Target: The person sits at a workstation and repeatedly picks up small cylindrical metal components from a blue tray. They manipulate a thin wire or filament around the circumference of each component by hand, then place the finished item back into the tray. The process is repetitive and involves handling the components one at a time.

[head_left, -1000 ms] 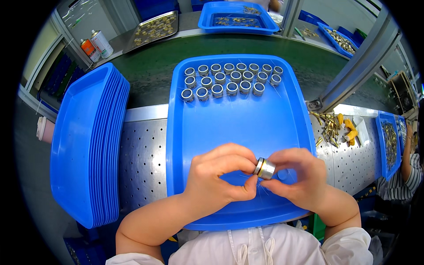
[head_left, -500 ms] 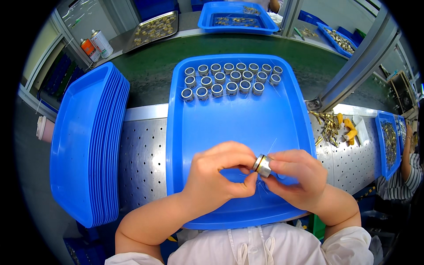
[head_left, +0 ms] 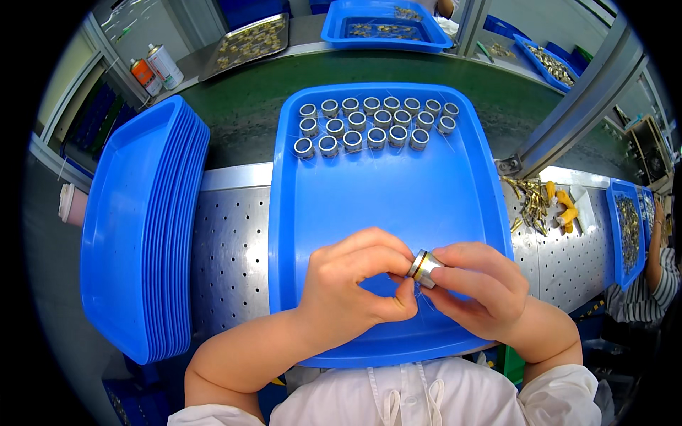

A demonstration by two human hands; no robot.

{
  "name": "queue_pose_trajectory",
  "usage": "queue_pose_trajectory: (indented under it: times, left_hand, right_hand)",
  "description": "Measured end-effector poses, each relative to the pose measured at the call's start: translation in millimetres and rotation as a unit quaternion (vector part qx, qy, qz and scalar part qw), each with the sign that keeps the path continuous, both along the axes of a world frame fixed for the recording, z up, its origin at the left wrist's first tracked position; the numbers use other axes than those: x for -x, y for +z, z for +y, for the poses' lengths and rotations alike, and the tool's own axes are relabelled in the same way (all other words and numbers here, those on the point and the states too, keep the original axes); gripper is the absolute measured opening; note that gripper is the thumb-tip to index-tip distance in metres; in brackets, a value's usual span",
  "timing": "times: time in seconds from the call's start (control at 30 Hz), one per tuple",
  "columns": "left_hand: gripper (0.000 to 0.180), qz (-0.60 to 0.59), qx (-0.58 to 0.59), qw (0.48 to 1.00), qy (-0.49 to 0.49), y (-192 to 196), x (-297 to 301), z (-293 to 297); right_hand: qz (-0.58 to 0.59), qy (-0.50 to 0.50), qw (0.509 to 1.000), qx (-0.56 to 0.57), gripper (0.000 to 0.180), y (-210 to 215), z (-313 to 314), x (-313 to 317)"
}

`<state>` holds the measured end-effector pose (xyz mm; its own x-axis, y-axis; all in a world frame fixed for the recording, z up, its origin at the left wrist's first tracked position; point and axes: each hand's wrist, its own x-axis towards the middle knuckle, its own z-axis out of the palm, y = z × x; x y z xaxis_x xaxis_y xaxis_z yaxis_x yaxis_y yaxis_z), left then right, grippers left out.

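Between my two hands, over the near part of a blue tray (head_left: 383, 206), is a short silvery metal cylinder (head_left: 426, 269) with a dark band and a brass-coloured band around it. My left hand (head_left: 352, 277) pinches its left end between thumb and fingers. Its right side is gripped by the fingers of my right hand (head_left: 483, 287). At the far end of the tray, several similar metal cylinders (head_left: 376, 138) stand upright in three rows, their round openings facing up. Thin pale strands stick out around some of them.
A stack of blue trays (head_left: 142, 234) stands at the left beside a perforated metal tabletop (head_left: 231, 248). Behind runs a green belt (head_left: 234, 121). On the right lie brass-coloured strips (head_left: 533, 206) and yellow pieces (head_left: 566, 209). A co-worker's striped sleeve (head_left: 664, 277) shows at the far right.
My hands still hold the cylinder at nearly the same spot. The fingers of my right hand have shifted slightly on it. The view has moved a little.
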<state>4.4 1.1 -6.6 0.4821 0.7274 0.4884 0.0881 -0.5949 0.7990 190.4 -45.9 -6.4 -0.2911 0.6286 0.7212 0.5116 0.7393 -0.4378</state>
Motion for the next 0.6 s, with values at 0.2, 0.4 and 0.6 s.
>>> queue_pose_trajectory:
  times: [0.2, 0.4, 0.6]
  left_hand:
    - [0.019, -0.075, 0.137, 0.987, -0.025, -3.0, -3.0, 1.6]
    - [0.017, -0.053, 0.082, 0.995, -0.016, -3.6, -1.1, 2.0]
    - [0.020, -0.004, 0.008, 1.000, 0.000, -1.9, -1.1, -0.3]
  right_hand:
    - [-0.064, 0.021, 0.996, -0.052, 0.032, 1.8, 6.1, -7.7]
    - [0.014, -0.028, 0.999, 0.027, 0.036, 5.6, 0.4, 0.8]
    - [0.009, -0.032, 0.999, -0.001, 0.036, 1.7, -2.0, 1.8]
